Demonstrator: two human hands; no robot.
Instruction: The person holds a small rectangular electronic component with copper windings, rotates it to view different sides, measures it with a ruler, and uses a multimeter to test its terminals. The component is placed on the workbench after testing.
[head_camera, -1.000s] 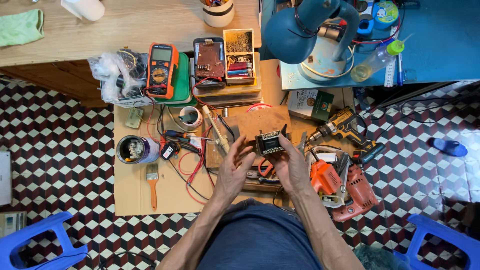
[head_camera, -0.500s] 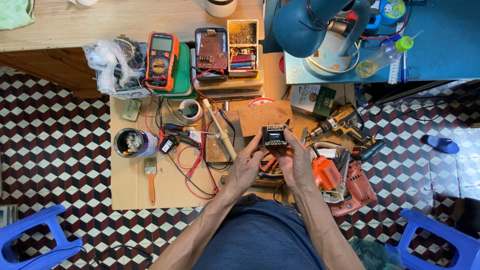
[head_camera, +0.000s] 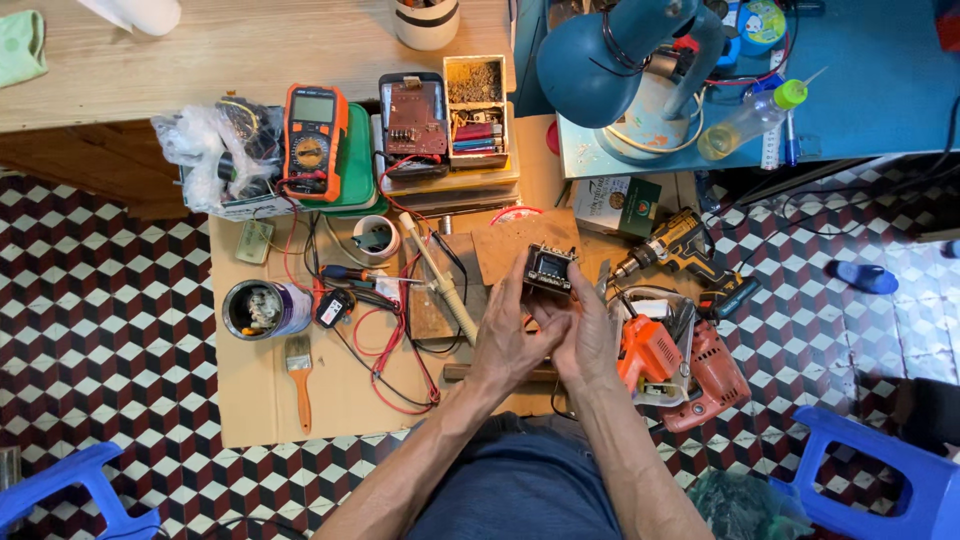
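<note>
Small dark boxy component (head_camera: 549, 268) pinched between both hands above the cardboard sheet (head_camera: 250, 400), just past frame centre toward 1 o'clock. Left hand (head_camera: 510, 335) at 7 o'clock of it, fingers closed on its left edge; right hand (head_camera: 585, 335) at 5 o'clock, fingers closed on its right and lower side. Orange power tool (head_camera: 650, 362) just beside the right hand at 3 o'clock. Yellow cordless drill (head_camera: 685, 250) at 2 o'clock. Soldering iron (head_camera: 440, 280) at 9 o'clock of the left hand. Orange multimeter (head_camera: 312, 140) well apart at 10 o'clock. Paintbrush (head_camera: 299, 378) far off at 9 o'clock.
</note>
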